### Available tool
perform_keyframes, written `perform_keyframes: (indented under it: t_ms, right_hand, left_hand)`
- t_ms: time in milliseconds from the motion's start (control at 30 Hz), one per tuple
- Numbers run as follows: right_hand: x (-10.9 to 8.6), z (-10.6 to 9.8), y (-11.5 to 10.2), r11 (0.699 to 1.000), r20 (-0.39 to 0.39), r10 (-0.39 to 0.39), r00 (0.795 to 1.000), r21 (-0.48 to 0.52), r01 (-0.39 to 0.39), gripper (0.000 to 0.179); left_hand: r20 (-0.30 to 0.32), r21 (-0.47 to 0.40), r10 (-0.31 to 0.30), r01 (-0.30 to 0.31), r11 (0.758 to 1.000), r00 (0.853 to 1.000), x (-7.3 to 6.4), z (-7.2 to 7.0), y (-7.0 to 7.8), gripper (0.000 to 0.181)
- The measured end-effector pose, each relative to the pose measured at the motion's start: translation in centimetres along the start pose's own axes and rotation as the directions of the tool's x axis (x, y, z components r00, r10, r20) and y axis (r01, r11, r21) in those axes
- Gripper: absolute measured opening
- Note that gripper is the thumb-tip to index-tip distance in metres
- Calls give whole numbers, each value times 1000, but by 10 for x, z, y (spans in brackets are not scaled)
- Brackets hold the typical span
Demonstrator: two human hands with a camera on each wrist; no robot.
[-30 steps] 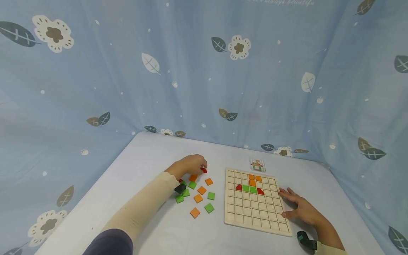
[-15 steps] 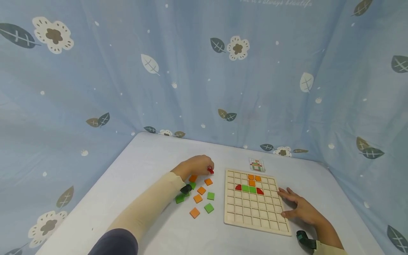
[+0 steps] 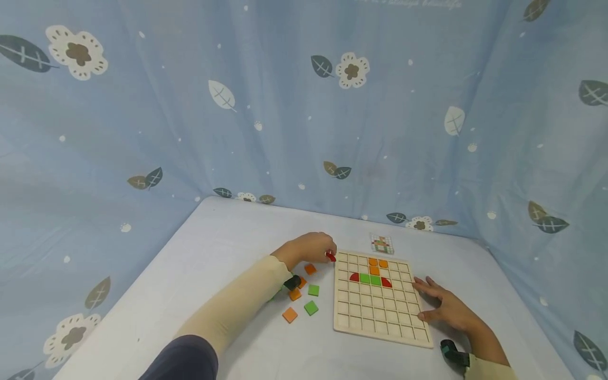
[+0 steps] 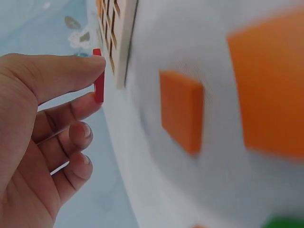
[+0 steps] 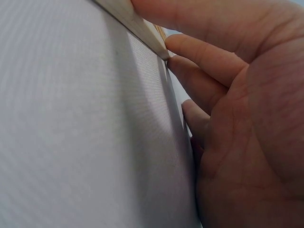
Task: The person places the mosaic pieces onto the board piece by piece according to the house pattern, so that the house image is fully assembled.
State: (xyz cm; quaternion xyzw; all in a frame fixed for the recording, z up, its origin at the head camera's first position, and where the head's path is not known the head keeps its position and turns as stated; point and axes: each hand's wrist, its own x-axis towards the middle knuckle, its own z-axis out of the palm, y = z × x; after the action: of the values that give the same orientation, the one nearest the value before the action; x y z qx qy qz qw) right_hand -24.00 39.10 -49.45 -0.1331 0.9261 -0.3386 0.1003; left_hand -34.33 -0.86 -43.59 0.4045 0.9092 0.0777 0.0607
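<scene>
the left hand [image 3: 311,247] pinches a red tile [image 4: 99,86] narrowly, so it may slip; the right hand [image 3: 448,307], relaxed, touching the wooden grid board [image 3: 349,310], could shift it.

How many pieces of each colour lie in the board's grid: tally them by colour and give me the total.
Orange pieces: 3
Green pieces: 2
Red pieces: 2
Total on the board: 7
</scene>
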Motion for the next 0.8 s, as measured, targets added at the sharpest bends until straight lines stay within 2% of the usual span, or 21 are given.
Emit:
perform_keyframes:
  t_ms: [167, 300, 567, 800]
  right_hand:
    - [0, 0, -2, 1000, -3, 13, 1000, 6, -13, 89]
    - [-1, 0, -3, 1000, -13, 12, 1000, 0, -12, 89]
    - [-3, -1, -2, 1000, -15, 7, 1000, -10, -8, 90]
    - [0, 0, -1, 1000, -13, 11, 1000, -5, -11, 90]
  left_hand:
    - [-10, -11, 22, -22, 1000, 1000, 11, 3, 13, 12]
    - [6, -28, 36, -36, 999, 999, 19, 7, 23, 11]
    - [8, -9, 84, -84, 996, 996, 36, 14, 42, 12]
    - [16, -12, 113, -113, 994, 993, 43, 12, 60, 17]
